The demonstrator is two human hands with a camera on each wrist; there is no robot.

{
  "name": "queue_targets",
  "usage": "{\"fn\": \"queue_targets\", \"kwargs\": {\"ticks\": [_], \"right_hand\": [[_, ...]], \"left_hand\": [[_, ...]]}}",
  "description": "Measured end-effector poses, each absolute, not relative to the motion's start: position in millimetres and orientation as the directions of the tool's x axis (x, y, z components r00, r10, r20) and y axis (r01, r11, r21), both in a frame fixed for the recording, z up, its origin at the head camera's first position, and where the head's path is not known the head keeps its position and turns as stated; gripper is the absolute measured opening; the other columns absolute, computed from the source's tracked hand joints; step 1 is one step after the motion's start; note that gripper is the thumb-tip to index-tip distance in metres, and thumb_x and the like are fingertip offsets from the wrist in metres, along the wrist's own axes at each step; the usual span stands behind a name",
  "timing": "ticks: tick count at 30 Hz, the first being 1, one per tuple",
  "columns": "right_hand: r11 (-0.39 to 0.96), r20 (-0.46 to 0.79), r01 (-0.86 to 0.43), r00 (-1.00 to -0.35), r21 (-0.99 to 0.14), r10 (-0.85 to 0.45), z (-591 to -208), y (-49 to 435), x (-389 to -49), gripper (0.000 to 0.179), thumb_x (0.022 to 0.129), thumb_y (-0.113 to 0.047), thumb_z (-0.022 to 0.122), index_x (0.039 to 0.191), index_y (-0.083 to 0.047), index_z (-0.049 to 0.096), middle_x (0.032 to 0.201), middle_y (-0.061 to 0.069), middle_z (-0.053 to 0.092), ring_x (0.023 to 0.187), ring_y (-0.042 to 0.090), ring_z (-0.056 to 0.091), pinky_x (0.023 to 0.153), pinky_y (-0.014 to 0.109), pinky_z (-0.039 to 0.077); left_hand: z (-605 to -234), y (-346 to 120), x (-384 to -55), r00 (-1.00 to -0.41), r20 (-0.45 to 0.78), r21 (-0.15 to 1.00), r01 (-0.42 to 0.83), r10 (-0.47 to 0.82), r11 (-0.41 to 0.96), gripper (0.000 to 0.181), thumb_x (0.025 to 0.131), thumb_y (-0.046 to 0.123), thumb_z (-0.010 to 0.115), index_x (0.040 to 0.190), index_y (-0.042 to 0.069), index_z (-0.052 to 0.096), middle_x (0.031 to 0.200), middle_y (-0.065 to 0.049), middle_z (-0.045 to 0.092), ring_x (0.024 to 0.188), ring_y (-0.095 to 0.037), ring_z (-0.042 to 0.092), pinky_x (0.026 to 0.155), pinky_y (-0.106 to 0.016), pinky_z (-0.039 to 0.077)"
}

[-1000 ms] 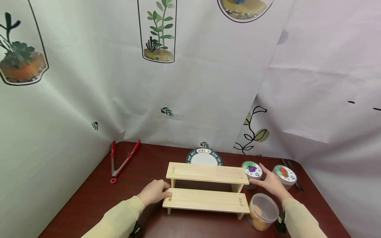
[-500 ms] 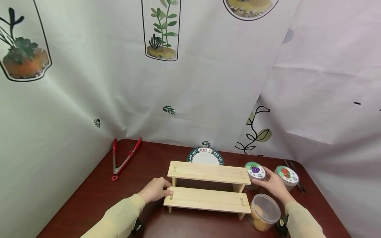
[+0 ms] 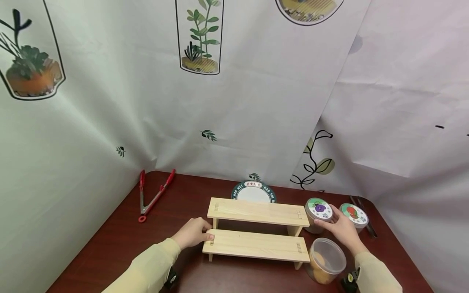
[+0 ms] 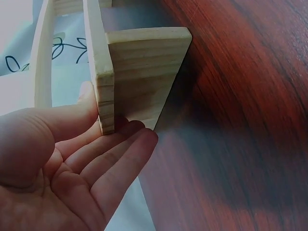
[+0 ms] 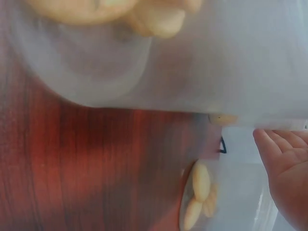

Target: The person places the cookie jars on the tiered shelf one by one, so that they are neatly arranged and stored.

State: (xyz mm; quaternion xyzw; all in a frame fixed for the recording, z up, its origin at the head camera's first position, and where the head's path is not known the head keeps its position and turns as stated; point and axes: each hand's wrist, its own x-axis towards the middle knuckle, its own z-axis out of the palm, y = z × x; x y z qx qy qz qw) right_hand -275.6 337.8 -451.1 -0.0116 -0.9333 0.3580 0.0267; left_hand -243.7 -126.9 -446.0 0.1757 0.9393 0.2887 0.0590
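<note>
My left hand (image 3: 192, 232) grips the left end of a light two-step wooden stand (image 3: 256, 244). In the left wrist view the thumb lies on the lower board (image 4: 101, 62) and the fingers reach beneath it beside the stand's leg (image 4: 149, 72). At the stand's right, my right hand (image 3: 344, 231) holds a round lidded plastic jar (image 3: 318, 209) with a purple picture on its lid, thumb in front and fingers behind. Just in front of that hand stands a lidless clear tub (image 3: 327, 248) with yellowish biscuits in the bottom; it fills the top of the right wrist view.
Another lidded jar (image 3: 353, 214) with a red picture stands right of my right hand, dark thin utensils (image 3: 370, 228) beyond it. Red-handled tongs (image 3: 148, 205) lie at the back left. A green-rimmed plate (image 3: 253, 193) is partly hidden behind the stand. Printed white cloth (image 3: 256, 101) encloses the table.
The purple-picture jar has shifted slightly right, away from the stand's upper step, with my right hand around it. My left hand keeps its hold on the stand.
</note>
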Motion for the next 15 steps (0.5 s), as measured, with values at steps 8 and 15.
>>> {"fn": "queue_targets", "kwargs": {"ticks": [8,15], "right_hand": [[0.74,0.055,0.014,-0.996,-0.673,0.069,-435,333,-263,0.104,0.08,-0.051,0.071,0.147,0.007,0.017,0.145,0.033,0.029,0.126,0.046,0.041,0.093,0.048,0.044],[0.758,0.1,0.005,-0.991,-0.652,0.092,-420,327,-253,0.103,0.078,-0.053,0.071,0.146,0.006,0.021,0.14,0.033,0.038,0.125,0.047,0.042,0.091,0.05,0.045]], "left_hand": [[-446,-128,-244,-0.928,-0.005,0.563,0.305,0.372,0.768,0.008,0.08,0.014,0.075,0.083,0.007,0.072,0.072,0.0,0.065,0.062,-0.013,0.046,0.059,-0.03,0.039],[-446,-128,-244,-0.929,-0.01,0.559,0.302,0.371,0.772,0.006,0.082,0.014,0.074,0.08,0.009,0.07,0.069,0.003,0.061,0.06,-0.012,0.045,0.058,-0.029,0.037]]}}
